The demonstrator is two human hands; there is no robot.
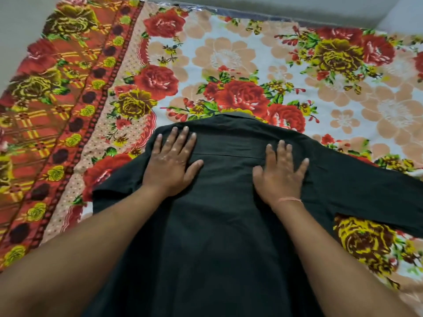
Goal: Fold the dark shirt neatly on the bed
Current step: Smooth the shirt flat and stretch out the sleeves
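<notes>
Dark shirt (pixel 224 225), hem out of frame

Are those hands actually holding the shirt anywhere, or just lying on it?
Nothing is held. The left hand and right hand lie flat, fingers straight, on the dark shirt below its collar; neither has a grip.
</notes>
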